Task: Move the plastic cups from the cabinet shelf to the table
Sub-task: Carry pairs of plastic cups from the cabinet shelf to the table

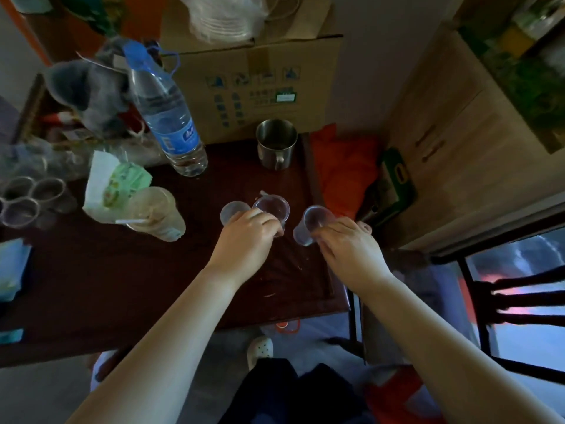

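Note:
Over the dark brown table both my hands hold clear plastic cups. My left hand grips two of them side by side: one cup at the left and another cup at the right, both upright and low over the tabletop. My right hand holds a third clear cup, tilted with its mouth towards me, near the table's right edge. Whether the cups touch the table I cannot tell. The wooden cabinet stands at the right.
A steel mug stands behind the cups, a large water bottle to its left. A drink cup with a straw, a tissue pack, several clear cups at the left. Cardboard box behind; dark chair at right.

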`<action>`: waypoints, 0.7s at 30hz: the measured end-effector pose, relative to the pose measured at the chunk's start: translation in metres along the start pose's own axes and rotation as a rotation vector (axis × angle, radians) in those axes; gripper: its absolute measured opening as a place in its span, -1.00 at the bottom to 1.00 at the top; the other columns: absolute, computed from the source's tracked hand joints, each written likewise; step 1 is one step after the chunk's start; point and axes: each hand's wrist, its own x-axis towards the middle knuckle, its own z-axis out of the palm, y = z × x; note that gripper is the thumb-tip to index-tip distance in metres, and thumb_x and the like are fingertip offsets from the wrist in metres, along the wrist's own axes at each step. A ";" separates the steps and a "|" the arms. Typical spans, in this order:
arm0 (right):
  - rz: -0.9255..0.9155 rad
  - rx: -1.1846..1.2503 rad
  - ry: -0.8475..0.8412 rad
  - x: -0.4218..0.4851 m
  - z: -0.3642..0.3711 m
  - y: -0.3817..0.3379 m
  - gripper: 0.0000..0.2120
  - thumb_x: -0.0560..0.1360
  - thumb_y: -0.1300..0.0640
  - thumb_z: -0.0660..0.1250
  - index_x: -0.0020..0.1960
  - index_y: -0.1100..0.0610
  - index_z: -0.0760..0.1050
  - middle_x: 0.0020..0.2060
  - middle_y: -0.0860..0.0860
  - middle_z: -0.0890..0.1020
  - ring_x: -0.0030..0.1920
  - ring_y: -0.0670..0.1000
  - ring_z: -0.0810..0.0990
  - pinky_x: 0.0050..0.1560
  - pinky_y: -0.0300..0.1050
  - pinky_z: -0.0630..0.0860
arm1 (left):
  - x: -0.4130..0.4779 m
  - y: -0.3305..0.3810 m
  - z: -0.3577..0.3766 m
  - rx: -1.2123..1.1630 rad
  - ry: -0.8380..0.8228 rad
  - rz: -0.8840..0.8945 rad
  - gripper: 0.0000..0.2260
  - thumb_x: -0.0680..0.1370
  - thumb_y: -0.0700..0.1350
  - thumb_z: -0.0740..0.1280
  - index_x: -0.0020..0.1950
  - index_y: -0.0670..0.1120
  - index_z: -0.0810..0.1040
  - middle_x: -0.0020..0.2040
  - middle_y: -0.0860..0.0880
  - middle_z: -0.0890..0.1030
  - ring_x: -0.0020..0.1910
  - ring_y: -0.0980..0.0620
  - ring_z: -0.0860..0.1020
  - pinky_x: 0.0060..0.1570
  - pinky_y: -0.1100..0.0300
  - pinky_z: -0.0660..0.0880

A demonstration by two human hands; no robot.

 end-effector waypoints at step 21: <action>-0.250 -0.095 -0.221 0.114 0.071 0.073 -0.74 0.36 0.39 0.36 0.03 0.25 0.59 -0.15 0.12 0.65 -0.01 0.19 0.55 -0.04 0.08 0.48 | 0.042 -0.041 0.075 0.161 -0.263 -0.174 -0.66 0.42 -0.35 0.28 0.20 -0.26 0.50 0.12 -0.13 0.55 0.13 -0.10 0.46 0.15 0.05 0.40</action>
